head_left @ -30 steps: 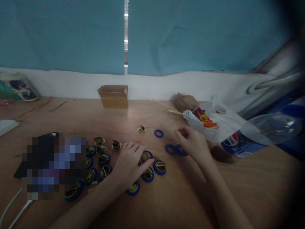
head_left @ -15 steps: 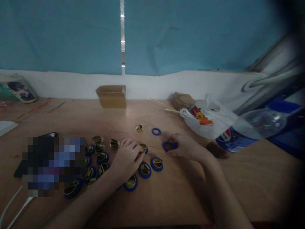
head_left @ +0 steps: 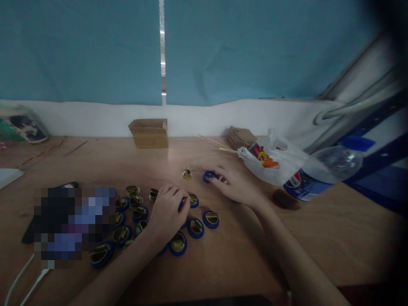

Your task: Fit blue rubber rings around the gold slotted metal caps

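My left hand (head_left: 168,210) rests low over the table among round gold metal pin-back pieces, fingers curled. A bit of blue shows at its fingertips, but the fingers hide most of it. Just right of them lies a gold pin-back piece with a blue rim (head_left: 193,200); others like it (head_left: 195,228) lie nearer me. My right hand (head_left: 234,185) reaches inward, thumb and fingers closed at a blue ring (head_left: 208,177). A sliver of blue shows beneath that palm. Beyond both hands stands a gold piece without a blue rim (head_left: 186,173).
Left lies a phone (head_left: 32,227) with a white cable (head_left: 34,287), partly pixelated. An open cardboard box (head_left: 150,136) stands by the wall. At right are a plastic bag (head_left: 267,170), a crumpled brown packet (head_left: 240,137) and a tilted Pepsi bottle (head_left: 310,187).
My right hand has left the blue ring or rings nearer it and moved up and left to the farther blue ring. My left hand has barely moved; the view has shifted slightly.
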A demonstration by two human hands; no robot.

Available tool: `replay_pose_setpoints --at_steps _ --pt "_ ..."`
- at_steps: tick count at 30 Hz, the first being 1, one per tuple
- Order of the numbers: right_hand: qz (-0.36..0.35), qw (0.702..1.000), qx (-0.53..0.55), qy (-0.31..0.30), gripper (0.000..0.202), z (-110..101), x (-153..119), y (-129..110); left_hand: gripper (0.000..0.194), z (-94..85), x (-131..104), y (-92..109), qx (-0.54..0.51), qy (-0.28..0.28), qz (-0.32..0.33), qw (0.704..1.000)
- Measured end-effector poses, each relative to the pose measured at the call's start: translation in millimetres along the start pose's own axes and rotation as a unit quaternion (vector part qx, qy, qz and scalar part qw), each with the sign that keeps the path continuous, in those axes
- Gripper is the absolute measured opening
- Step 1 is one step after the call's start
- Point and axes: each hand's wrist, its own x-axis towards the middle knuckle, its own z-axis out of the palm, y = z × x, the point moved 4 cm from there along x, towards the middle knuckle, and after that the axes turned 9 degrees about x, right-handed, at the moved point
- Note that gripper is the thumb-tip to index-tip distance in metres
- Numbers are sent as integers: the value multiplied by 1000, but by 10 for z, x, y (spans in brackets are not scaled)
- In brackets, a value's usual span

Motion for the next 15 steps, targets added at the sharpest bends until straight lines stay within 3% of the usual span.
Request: replay_pose_setpoints --at_steps 4,10,15 --pt "-48 998 31 23 23 94 241 -15 14 -10 3 -9 0 -2 -15 1000" --pt "-32 990 81 114 21 413 632 292 15 -24 13 -18 -6 -5 -24 1000" --pt "-13 986 125 109 22 700 694 517 16 -57 32 -44 -6 -1 -37 999"
